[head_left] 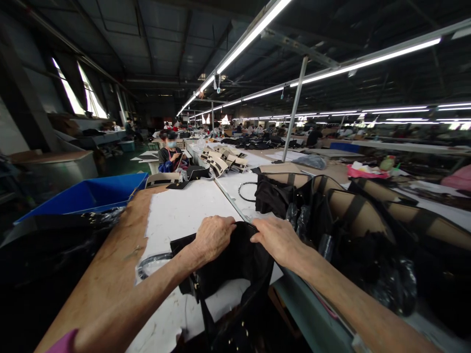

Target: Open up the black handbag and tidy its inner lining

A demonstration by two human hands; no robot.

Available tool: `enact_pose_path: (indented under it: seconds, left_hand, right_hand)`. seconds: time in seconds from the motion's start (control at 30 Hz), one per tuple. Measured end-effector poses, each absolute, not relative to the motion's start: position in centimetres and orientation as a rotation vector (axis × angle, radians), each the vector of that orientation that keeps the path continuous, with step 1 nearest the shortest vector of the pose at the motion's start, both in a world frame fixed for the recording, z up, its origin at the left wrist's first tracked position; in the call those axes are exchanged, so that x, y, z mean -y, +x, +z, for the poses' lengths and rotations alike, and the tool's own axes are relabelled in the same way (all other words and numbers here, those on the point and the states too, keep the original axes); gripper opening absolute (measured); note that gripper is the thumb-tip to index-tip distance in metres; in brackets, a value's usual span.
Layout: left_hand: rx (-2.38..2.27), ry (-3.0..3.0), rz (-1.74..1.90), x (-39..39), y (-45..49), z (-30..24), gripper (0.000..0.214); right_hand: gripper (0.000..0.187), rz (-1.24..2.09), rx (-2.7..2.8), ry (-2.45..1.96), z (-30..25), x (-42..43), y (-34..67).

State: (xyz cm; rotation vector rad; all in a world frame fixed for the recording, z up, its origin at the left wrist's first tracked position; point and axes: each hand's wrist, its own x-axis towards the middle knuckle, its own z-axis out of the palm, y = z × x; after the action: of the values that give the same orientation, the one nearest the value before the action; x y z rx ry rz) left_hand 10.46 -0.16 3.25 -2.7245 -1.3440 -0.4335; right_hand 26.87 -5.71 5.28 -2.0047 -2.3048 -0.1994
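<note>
A black fabric bag (253,260) with small metal fittings hangs partly over the near edge of the worktable, its mouth facing me. My left hand (215,237) grips the bag's upper rim, fingers curled over it. Close by on the right, my right hand (279,239) pinches the same rim between thumb and fingers. A short stretch of rim shows between both hands. Left of the bag, a plastic-wrapped loop handle (150,264) lies on the white sheet (184,211). The bag's lower part is dark and hard to make out.
Several black bags with tan linings (353,211) stand along the right. A blue bin (91,193) is at the left, beside the brown table edge (121,255). Tan and black panels (224,159) lie farther back. A seated person (171,154) works beyond, near a metal post (295,108).
</note>
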Motion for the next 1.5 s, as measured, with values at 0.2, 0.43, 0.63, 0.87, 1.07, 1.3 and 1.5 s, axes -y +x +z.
enact_pose_path:
  seconds: [0.2,0.43,0.63,0.87,1.07,1.3,1.5]
  left_hand:
    - [1.366,-2.779,-0.475,0.1,10.1,3.2,0.028]
    - [1.136,-2.953,-0.580,-1.2,10.7,3.4,0.023]
    - [1.116,-2.970,-0.619,-1.1,11.3,3.6,0.025]
    - [1.153,-2.947,-0.605,-1.0,11.4,3.9,0.023]
    - [1.277,-3.151,-0.647,-1.1,8.0,5.4,0.029]
    - [1.579,-2.885,-0.632,1.1,3.5,4.9,0.023]
    - [1.570,-2.856,-0.672,1.6,3.3,3.7,0.027]
  right_hand:
    - [0.022,-0.277,2.314,-1.976,5.4,5.5,25.6]
    - [0.027,-0.277,2.297,-2.006,5.1,5.2,25.2]
    - [0.028,-0.268,2.281,-2.104,5.0,5.5,24.7]
    - [0.019,-0.277,2.274,-2.139,4.9,4.7,24.0]
    - [0.018,-0.260,2.267,-2.119,4.6,4.5,24.4]
    - [0.029,-0.323,2.250,-2.058,5.0,4.3,24.2]
    - [0.015,-0.266,2.448,-1.803,5.0,2.9,23.4]
